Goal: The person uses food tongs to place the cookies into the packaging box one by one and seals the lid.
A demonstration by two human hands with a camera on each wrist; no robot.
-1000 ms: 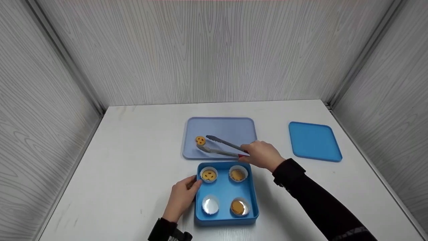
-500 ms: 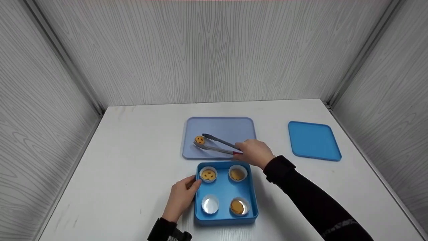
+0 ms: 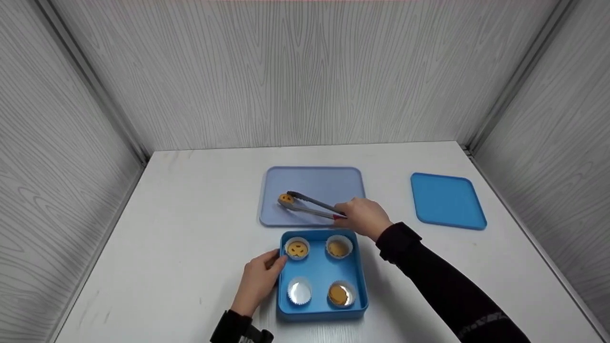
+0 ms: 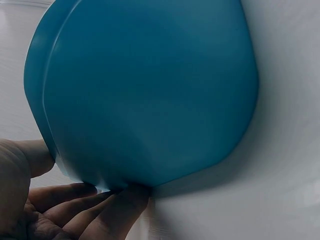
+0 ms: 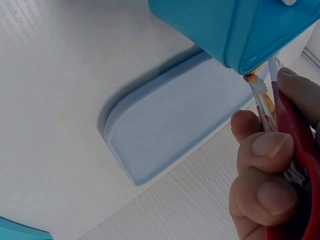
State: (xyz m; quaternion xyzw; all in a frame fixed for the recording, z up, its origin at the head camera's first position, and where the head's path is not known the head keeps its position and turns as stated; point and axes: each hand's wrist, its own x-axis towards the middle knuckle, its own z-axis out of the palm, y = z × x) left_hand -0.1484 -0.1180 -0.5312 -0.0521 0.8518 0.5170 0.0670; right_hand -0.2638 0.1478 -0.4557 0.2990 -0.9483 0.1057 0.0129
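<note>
My right hand [image 3: 367, 218] grips metal tongs [image 3: 312, 211] with red handles above the lilac tray [image 3: 329, 183]. A small round cookie [image 3: 286, 197] with dark spots sits between the tong tips, near the tray's left side. In front of the tray stands a blue box [image 3: 320, 274]. My left hand [image 3: 259, 282] holds its left wall, thumb at the rim and fingers against the outside. Several baking cups are inside. A spotted cookie [image 3: 298, 249] fills the back left cup; both right cups hold plain golden rounds. The front left cup [image 3: 299, 291] shows only its shiny bottom.
A flat blue tray or lid [image 3: 449, 201] lies on the white table [image 3: 200, 214] at the right. Grey wood-grained panels [image 3: 305, 71] enclose the back and both sides. The lilac tray stands close behind the box.
The tongs shift slightly left, then their tips come closer together around the cookie. My left hand and the box stay in place.
</note>
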